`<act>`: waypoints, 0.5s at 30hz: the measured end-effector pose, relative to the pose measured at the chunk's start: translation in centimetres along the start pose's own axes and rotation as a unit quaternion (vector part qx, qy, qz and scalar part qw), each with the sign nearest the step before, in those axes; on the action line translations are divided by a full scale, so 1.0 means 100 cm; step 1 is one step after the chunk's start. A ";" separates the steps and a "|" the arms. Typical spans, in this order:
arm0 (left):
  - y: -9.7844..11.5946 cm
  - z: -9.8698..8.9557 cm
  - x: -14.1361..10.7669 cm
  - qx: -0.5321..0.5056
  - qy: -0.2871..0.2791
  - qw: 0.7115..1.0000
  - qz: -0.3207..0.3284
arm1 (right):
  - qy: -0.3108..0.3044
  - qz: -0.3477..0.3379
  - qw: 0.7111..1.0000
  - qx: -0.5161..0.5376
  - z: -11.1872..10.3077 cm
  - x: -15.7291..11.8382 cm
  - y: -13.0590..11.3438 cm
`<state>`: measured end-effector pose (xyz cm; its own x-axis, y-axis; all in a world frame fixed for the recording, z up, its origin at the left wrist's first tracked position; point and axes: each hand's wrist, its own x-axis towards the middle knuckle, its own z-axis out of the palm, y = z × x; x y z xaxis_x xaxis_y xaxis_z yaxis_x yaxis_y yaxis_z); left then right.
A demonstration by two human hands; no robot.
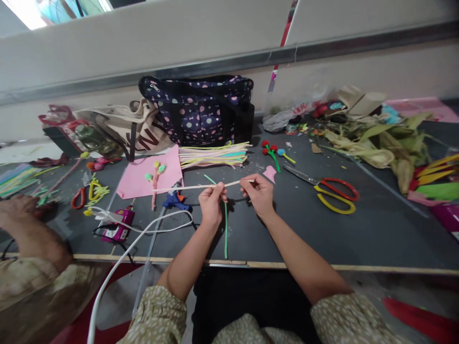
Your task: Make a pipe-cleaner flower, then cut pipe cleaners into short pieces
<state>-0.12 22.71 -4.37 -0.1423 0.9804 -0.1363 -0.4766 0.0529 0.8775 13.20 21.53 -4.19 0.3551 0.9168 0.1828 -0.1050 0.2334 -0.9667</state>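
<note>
My left hand [212,203] pinches a pale pipe cleaner [182,188] that stretches far out to the left over pink paper. My right hand [258,193] grips the right part of the same pale stem between thumb and fingers. A green pipe cleaner [226,229] passes at my left hand, its lower part lying toward the table's front edge and its upper end showing behind the hand; whether the fingers hold it is hidden. Left of my left hand lies a blue glue gun [176,200]. A bundle of pipe cleaners [215,155] rests behind both hands.
Large red-and-yellow scissors [333,191] lie at right. A dark patterned bag [204,112] stands at the back. Pink paper [134,177] bears a pom-pom stem [155,184]. A white cable [125,258] crosses the front left, near a purple box [120,224]. Another person's hand [17,210] is at far left.
</note>
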 end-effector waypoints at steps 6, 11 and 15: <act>0.001 -0.004 0.004 0.029 0.020 0.998 0.052 | -0.003 0.044 0.999 0.014 -0.002 0.005 0.009; 0.001 -0.006 0.007 0.049 0.023 0.996 0.074 | -0.008 0.084 0.996 0.035 -0.002 0.009 0.012; 0.001 -0.006 0.007 0.059 0.028 0.995 0.079 | -0.016 0.093 0.995 0.018 -0.006 0.012 0.015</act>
<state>-0.77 23.32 -4.66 -0.2564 0.9665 -0.0143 -0.3392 -0.0761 0.9376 13.97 22.76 -5.52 0.2977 0.9546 0.0075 -0.1990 0.0697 -0.9775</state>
